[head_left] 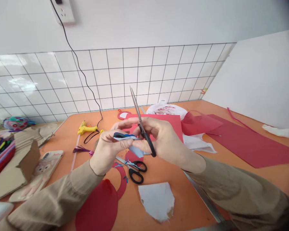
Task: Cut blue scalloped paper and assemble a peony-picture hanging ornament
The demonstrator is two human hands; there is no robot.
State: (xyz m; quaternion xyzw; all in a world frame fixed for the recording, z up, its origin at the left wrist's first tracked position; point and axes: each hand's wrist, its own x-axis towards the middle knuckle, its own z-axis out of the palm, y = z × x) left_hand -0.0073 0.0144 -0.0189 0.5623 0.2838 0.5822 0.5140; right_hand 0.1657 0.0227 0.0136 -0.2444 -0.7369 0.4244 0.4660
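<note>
My left hand (106, 149) pinches a small piece of blue and dark-blue fabric or paper (122, 136) between thumb and fingers. My right hand (163, 138) is closed round black-handled scissors (148, 141), whose blades point up and away, and its fingertips meet the blue piece too. A light-blue part (136, 150) hangs beneath the fingers. Below the hands, a second pair of black-handled scissors (136, 176) lies on the table among blue scraps. Near it are a red paper ring (122, 184), a large red disc (98, 208) and a torn white sheet (157, 200).
A yellow glue gun (86, 128) with a black cord stands at the left back. Cardboard (16, 173) and a phone (48, 166) lie at left. Red sheets (248, 141) cover the right side; a white plastic bag (167, 109) sits near the tiled wall.
</note>
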